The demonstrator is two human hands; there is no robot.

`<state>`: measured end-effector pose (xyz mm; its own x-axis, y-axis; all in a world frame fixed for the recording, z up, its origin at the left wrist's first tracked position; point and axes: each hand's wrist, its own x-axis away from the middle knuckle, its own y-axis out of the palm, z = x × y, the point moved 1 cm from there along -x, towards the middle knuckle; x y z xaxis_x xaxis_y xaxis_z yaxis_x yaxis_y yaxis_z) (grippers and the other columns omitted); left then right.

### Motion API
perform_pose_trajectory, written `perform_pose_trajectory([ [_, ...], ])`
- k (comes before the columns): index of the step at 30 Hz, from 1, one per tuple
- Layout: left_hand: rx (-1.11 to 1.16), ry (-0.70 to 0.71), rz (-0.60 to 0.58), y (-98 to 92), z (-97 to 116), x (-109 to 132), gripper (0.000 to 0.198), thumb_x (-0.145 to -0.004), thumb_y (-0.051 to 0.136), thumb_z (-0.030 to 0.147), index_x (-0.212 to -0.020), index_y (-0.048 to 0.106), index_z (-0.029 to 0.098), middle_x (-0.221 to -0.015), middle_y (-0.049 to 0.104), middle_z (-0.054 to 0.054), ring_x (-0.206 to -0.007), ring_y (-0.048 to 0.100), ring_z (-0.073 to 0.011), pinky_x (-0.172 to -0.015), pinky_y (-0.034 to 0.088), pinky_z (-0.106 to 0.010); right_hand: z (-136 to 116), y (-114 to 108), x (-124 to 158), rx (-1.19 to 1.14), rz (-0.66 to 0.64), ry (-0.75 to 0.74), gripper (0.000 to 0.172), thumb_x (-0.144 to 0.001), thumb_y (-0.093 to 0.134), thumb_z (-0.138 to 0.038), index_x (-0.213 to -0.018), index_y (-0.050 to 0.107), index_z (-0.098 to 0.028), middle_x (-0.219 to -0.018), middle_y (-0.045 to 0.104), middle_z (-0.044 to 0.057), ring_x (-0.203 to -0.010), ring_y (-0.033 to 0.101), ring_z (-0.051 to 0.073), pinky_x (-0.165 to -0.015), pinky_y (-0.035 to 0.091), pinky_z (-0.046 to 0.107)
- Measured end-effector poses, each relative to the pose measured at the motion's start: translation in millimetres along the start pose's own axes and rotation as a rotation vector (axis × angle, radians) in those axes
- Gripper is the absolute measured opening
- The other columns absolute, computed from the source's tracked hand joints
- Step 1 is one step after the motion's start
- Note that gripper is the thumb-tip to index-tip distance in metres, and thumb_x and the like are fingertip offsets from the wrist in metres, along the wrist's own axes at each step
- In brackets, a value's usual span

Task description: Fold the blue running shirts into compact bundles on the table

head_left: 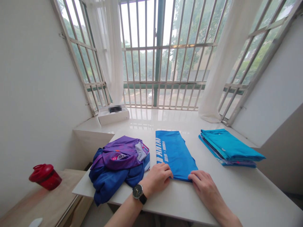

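Observation:
A blue shirt [181,154] with white lettering lies folded into a narrow panel in the middle of the white table. My left hand [159,177], a black watch on its wrist, pinches the near left corner of the shirt. At the near right corner, the fingers of my right hand [205,186] close on the cloth edge. To the left is a loose heap of clothes, a purple shirt [120,153] on top of dark blue garments [113,181]. A stack of folded clothes [232,146], turquoise on top, rests to the right.
The white table [248,192] meets a window sill [163,118] at the back. A white box [114,116] with a dark, blurred item stands on the sill. Lower left, a red lidded cup [46,177] sits on a wooden surface [35,208]. White curtains [214,78] hang before the barred window.

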<state>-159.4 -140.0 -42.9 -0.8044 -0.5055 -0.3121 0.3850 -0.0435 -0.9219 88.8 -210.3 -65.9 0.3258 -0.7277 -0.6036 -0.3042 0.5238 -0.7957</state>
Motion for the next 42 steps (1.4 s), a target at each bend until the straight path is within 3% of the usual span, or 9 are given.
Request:
perform_pose_trajectory([
  [11,0.111,-0.034,0.015,-3.6,2.0,-1.3,0.012,-0.086,0.062,0.016,-0.093,0.07,0.021,-0.096,0.066,-0.004,-0.09,0.061,-0.0188,-0.08,0.047,-0.028,15.8,-4.7,15.5,0.041,0.009,0.029,0.024,-0.092,0.051,-0.012,-0.103,0.069,-0.024,-0.101,0.071,0.007,-0.094,0.065,0.023,-0.086,0.048,0.039],
  [17,0.141,-0.074,0.034,-2.7,0.6,-0.3,0.021,-0.085,0.064,0.017,-0.106,0.068,0.023,-0.098,0.067,-0.003,-0.093,0.061,-0.019,-0.083,0.047,-0.028,19.3,-9.1,21.7,-0.015,-0.043,0.019,0.021,-0.093,0.053,-0.014,-0.099,0.07,-0.025,-0.101,0.071,0.006,-0.094,0.066,0.022,-0.083,0.05,0.036],
  [30,0.148,-0.044,0.058,3.2,-2.8,-0.1,0.014,-0.085,0.065,0.018,-0.095,0.073,0.023,-0.095,0.067,-0.004,-0.09,0.062,-0.0185,-0.081,0.048,-0.027,15.8,-8.6,20.8,-0.133,-0.045,0.088,0.025,-0.096,0.047,-0.017,-0.092,0.069,-0.027,-0.099,0.07,0.006,-0.09,0.068,0.019,-0.078,0.058,0.032],
  [42,0.181,-0.091,0.017,-2.3,-4.5,0.6,0.01,-0.084,0.067,0.016,-0.088,0.074,0.021,-0.082,0.066,-0.001,-0.077,0.06,-0.0149,-0.073,0.045,-0.023,13.0,-13.3,27.5,-0.142,-0.073,0.152,0.021,-0.096,0.049,-0.024,-0.1,0.069,-0.027,-0.1,0.07,0.006,-0.09,0.069,0.02,-0.081,0.058,0.033],
])
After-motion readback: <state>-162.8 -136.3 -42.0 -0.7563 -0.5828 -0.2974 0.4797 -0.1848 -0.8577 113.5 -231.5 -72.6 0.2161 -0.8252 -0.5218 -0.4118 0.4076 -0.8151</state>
